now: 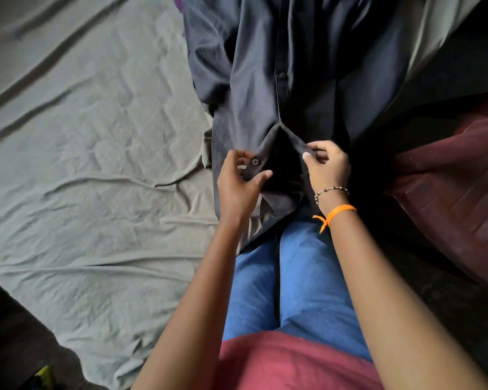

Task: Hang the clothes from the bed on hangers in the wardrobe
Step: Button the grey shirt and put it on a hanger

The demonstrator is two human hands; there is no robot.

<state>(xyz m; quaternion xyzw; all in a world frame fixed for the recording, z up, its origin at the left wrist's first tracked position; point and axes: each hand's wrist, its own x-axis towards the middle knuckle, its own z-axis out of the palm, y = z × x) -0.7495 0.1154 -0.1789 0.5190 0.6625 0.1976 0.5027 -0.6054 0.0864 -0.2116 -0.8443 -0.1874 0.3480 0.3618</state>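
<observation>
Shirt: dark grey woven button-up shirt (265, 80), matte and softly creased, lying lengthwise along the bed edge with its hem toward the person; its placket runs straight up from between the two hands, closed above them and parted into a narrow V just at the fingertips.
Left hand: left hand (238, 184) curled on the left front panel near the hem, thumb and fingers pinching the cloth on either side of a small round button (255, 161).
Right hand: right hand (326, 170) pinching the opposite placket edge, fingers folded in over the fabric, thumb on top; the two hands are near each other but apart, with the dark gap of the open front between them.
Wrist: thin beaded bracelet (331, 190) and a knotted orange thread band (337, 212) just behind the right hand.
Bedsheet: pale grey-green sheet (90, 170), thin and heavily rumpled, spreading out to the left of the left hand and under the shirt.
Below the hands: blue denim legs (288, 277) and a pink top (279, 364) between the forearms.
Right of the right hand: dark red ribbed surface (457, 175), hard-looking; what it is cannot be told.
</observation>
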